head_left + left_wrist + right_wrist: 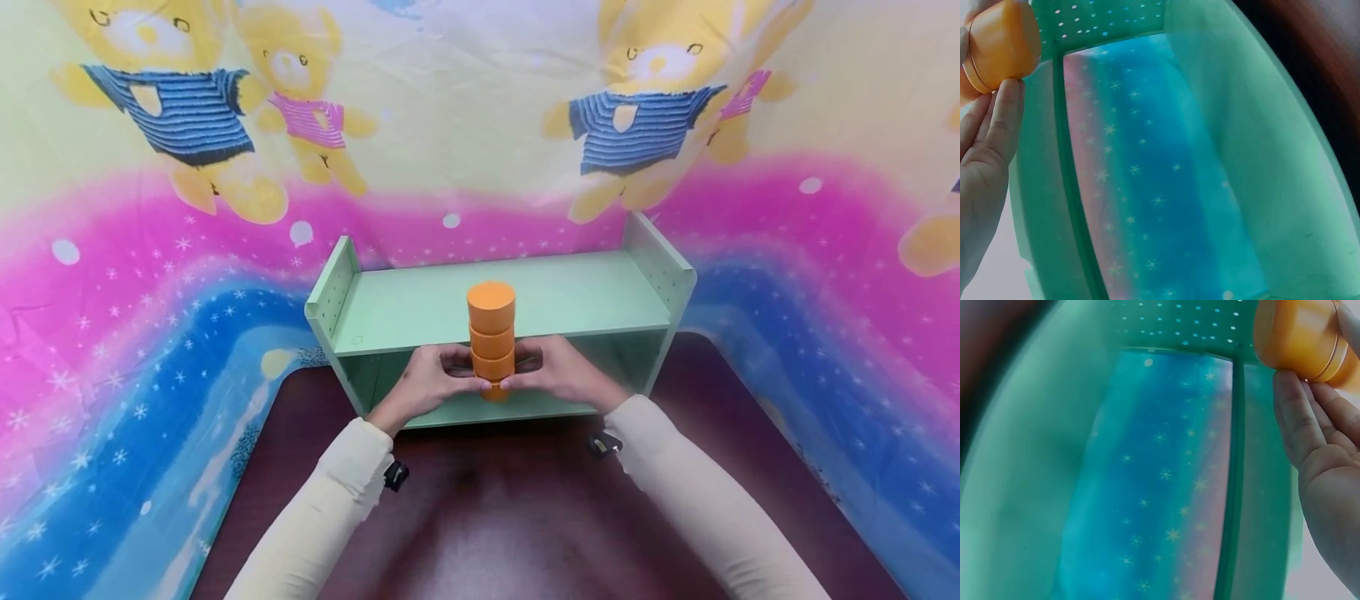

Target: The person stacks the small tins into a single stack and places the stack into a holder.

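Observation:
A column of stacked orange cups [492,342], upright with a flat round top, is held up in front of the shelf between both hands. My left hand [435,379] grips its lower part from the left, thumb across the front and fingers at the side. From the right, my right hand [553,368] grips it the same way, the two thumb tips close together. A narrower orange piece shows below the thumbs. In the left wrist view the glossy orange cup [1007,40] sits over the fingers [1007,115]; the right wrist view mirrors this with the cup [1297,337].
A pale green two-level shelf [420,304] with raised, perforated sides stands at the back of the dark reddish-brown table [487,525]. Its lower compartment opens toward me. A curtain [465,108] printed with bears surrounds the table at the back and sides.

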The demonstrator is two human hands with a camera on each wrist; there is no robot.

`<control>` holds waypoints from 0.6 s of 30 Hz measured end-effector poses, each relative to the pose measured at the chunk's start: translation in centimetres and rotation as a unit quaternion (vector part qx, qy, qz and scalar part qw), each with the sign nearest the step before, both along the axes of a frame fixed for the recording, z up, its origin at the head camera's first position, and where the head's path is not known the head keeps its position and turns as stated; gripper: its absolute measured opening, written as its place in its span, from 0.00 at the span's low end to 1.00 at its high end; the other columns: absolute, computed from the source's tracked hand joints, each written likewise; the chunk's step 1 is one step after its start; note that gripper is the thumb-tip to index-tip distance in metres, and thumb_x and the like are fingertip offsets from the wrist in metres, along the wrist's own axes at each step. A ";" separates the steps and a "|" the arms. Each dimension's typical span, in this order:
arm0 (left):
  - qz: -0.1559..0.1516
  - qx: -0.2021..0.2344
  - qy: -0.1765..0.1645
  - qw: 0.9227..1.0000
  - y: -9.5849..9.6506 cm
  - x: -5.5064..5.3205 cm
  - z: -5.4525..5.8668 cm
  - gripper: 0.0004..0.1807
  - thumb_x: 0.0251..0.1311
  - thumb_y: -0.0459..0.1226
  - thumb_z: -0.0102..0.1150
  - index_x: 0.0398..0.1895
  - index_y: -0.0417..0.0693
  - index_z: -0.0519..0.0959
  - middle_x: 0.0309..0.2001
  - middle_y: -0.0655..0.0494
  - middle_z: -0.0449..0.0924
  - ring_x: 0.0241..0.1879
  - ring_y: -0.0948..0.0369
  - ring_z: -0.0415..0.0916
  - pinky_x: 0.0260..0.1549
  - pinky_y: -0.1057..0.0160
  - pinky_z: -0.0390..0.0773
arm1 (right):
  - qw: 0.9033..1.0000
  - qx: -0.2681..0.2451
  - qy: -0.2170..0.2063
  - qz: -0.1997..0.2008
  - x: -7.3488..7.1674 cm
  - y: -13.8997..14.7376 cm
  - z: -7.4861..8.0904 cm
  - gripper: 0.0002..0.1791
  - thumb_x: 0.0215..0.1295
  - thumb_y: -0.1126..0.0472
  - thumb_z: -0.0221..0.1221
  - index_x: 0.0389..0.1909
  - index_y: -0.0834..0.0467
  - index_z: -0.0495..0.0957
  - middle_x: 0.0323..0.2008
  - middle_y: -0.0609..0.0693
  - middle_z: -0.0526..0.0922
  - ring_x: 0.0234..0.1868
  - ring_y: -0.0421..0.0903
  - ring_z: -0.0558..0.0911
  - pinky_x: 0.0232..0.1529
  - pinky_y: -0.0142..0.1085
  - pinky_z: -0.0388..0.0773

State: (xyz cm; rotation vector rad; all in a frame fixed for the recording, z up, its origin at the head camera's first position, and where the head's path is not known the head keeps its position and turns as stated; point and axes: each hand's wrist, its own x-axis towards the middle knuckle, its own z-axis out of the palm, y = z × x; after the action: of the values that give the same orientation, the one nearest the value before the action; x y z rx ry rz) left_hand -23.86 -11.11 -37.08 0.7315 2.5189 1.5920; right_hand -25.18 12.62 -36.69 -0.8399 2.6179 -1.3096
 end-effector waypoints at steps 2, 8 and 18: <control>0.000 -0.001 0.001 1.000 0.0 -0.1 0.5 0.29 0.40 0.51 0.73 0.47 0.49 0.80 0.43 0.58 0.82 0.39 0.64 0.81 0.39 0.64 0.82 | 1.000 0.007 0.001 -0.001 -0.1 0.0 0.5 0.31 0.44 0.41 0.70 0.49 0.52 0.79 0.43 0.43 0.82 0.45 0.39 0.79 0.49 0.40 0.79; 0.000 0.003 0.004 1.000 0.0 -0.5 1.8 0.27 0.40 0.49 0.74 0.45 0.48 0.81 0.41 0.58 0.82 0.38 0.63 0.81 0.39 0.63 0.83 | 1.000 -0.002 0.000 0.007 -0.5 -0.1 2.0 0.30 0.44 0.41 0.70 0.47 0.53 0.80 0.42 0.44 0.82 0.43 0.40 0.80 0.48 0.39 0.80; 0.007 0.007 0.002 1.000 0.2 -1.7 4.1 0.27 0.40 0.49 0.74 0.44 0.47 0.81 0.40 0.57 0.82 0.40 0.61 0.81 0.41 0.62 0.82 | 0.999 -0.025 -0.004 0.022 -1.6 0.0 4.2 0.29 0.46 0.45 0.71 0.47 0.56 0.80 0.41 0.46 0.82 0.44 0.42 0.80 0.49 0.37 0.79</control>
State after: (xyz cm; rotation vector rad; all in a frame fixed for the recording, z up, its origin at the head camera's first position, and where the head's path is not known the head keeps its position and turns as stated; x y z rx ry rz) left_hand -25.60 -10.96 -33.01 0.7208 2.5229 1.6163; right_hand -26.82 12.67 -32.48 -0.8919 2.5551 -1.3693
